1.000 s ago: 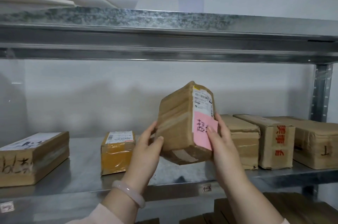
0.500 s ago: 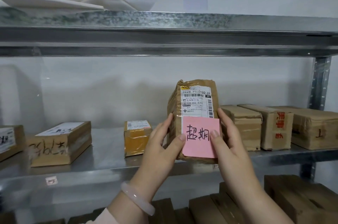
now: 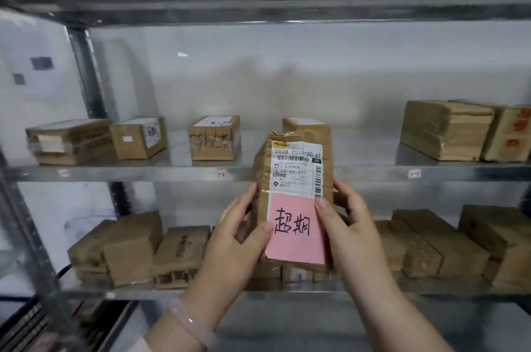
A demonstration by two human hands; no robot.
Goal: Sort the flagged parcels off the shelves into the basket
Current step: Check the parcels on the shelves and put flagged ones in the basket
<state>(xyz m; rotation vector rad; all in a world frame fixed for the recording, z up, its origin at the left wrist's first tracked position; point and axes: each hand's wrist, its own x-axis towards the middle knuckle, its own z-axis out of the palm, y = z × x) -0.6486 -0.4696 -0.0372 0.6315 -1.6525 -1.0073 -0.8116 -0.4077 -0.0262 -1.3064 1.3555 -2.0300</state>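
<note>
We see two bare hands and forearms. We log the left hand point(image 3: 230, 248) with a smooth, pale pink, translucent bangle point(image 3: 191, 325) round the wrist, one solid ring. Below it, at the bottom edge, a sliver of pale sleeve point(image 3: 140, 346); we can't tell the fabric. On the right hand point(image 3: 347, 233) the forearm is bare to the frame edge. Thumbnails short, rounded.

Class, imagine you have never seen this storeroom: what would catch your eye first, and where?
First comes the pink note with black handwriting, stuck low on the brown parcel that the left hand and right hand hold upright at centre. Behind it, other boxes sit in rows on two metal shelves.
</note>
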